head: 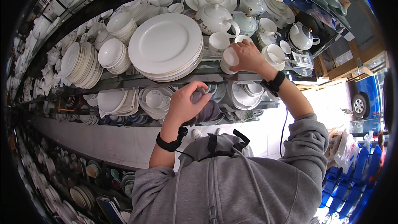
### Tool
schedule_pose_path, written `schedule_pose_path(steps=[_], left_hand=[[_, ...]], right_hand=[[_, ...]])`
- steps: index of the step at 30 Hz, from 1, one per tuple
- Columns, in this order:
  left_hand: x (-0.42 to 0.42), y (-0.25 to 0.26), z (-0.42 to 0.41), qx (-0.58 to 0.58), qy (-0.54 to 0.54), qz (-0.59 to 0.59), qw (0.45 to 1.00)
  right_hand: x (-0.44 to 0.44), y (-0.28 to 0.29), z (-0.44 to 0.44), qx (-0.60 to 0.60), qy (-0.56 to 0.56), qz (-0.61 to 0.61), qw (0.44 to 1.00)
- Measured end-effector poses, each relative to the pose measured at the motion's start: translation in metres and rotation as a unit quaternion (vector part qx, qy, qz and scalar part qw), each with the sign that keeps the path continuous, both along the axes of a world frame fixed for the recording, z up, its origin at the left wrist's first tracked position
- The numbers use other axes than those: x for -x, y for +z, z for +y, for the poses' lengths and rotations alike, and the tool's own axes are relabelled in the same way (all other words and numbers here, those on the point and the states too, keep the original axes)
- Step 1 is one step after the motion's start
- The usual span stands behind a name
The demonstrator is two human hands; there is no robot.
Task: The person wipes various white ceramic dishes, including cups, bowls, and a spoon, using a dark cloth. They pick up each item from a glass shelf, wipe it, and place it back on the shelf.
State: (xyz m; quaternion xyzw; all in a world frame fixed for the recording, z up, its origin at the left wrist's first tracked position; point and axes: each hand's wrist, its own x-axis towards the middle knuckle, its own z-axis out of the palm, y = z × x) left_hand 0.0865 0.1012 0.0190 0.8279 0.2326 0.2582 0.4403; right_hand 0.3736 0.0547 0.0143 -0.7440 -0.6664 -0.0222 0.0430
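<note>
My right hand (248, 56) reaches onto the upper glass shelf and grips a small white cup (230, 57) at the shelf's front edge. Behind that cup stand another white cup (219, 42) and a white teapot (214, 18) with a printed pattern. My left hand (189, 101) is curved around a rounded greyish object (197, 95), whose kind I cannot tell, just in front of the shelf edge; dark cloth (206, 112) hangs below it. A tall stack of large white plates (166, 45) stands on the shelf behind my left hand.
Stacked white bowls (112, 54) and smaller plates (81, 65) stand left on the shelf. To the right are a bowl with a spoon (274, 54) and a teapot with a gold knob (301, 37). Below, a lower shelf holds square plates (112, 101) and a patterned mug (154, 99).
</note>
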Motion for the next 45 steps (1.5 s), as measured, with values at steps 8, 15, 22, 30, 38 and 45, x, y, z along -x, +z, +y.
schedule_pose_path(steps=[8,15,22,30,38,45], left_hand=[[-0.001,0.003,-0.001,0.001,0.001,-0.005,1.000],[-0.001,0.004,-0.001,0.009,0.000,0.005,1.000],[0.000,0.005,-0.001,-0.004,0.006,-0.006,1.000],[0.003,0.002,-0.003,0.007,0.001,-0.018,1.000],[0.005,-0.002,-0.004,0.008,0.000,0.009,1.000],[0.002,-0.013,-0.008,0.013,-0.018,0.004,1.000]], right_hand=[[0.007,0.001,-0.002,0.001,-0.007,-0.022,1.000],[0.008,-0.006,-0.004,-0.024,0.021,-0.058,0.998],[0.014,-0.004,-0.008,-0.004,-0.002,-0.043,0.999],[0.012,-0.010,-0.012,-0.061,0.014,-0.054,0.997],[0.039,0.026,-0.030,-0.173,0.064,0.021,0.983],[0.087,0.010,-0.073,-0.204,0.157,0.249,0.934]])
